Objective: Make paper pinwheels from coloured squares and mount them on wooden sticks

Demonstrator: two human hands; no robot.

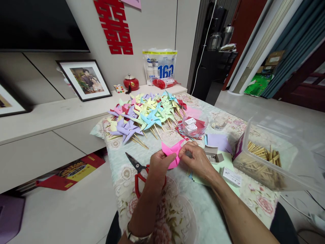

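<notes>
Head view: item in work, 1 pink paper pinwheel (174, 149), part-folded, held above tbl ctr, betw the two hands; L hand (161, 164) gripping its lower L side, thumb on top; R hand (195, 156) closed, thumb + fingertips pinching at its R side, any small part betw them too hidden to tell. L wrist w/ watch (138, 238). Below L forearm, partly covered: scissors (137, 166), red hdls, blades pointing up-L. Beyond hands: pile of pinwheels (152, 117), asstd pastels + some red, on wooden sticks, lying overlapped. R of pile: clear bowl (203, 126) w/ 2 sml white boxes (190, 127) in it; clear dish (219, 123) just beside. Near R hand: grey box (218, 158), opened; purple paper (219, 142) behind it, green paper (227, 165) under; white carton (231, 177) on the green. Far R: clear plastic tub (254, 166), wooden sticks (264, 154) inside. All on floral tablecloth (203, 210). Bkgd, on white cabinet (58, 112): framed photo (88, 81), red jar (131, 83) w/ lid, bag mkd "160" (159, 67), red packet (165, 83) in front
</notes>
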